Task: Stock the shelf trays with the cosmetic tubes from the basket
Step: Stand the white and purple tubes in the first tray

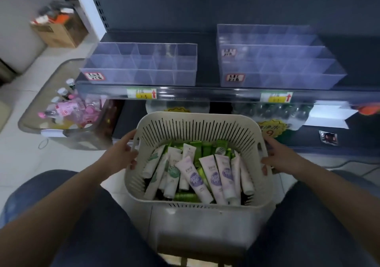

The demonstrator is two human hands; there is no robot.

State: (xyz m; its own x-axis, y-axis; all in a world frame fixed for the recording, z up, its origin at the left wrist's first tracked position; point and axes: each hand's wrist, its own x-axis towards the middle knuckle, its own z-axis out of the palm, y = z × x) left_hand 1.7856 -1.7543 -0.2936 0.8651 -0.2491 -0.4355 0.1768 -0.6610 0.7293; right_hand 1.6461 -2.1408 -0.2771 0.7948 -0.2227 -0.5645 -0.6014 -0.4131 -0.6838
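Left hand (123, 153), right hand (282, 158) hold basket (195, 130) of tubes (206, 171).

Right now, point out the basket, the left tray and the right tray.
basket (196, 128), head view, slotted far wall.
left tray (148, 78), head view, clear front wall.
right tray (287, 81), head view, clear front wall.

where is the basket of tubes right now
In the head view the basket sits low and centre, just in front of the shelf edge, with the left hand gripping its left rim and the right hand its right rim.

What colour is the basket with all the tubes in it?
The basket is pale cream, almost off-white. The head view shows it best.
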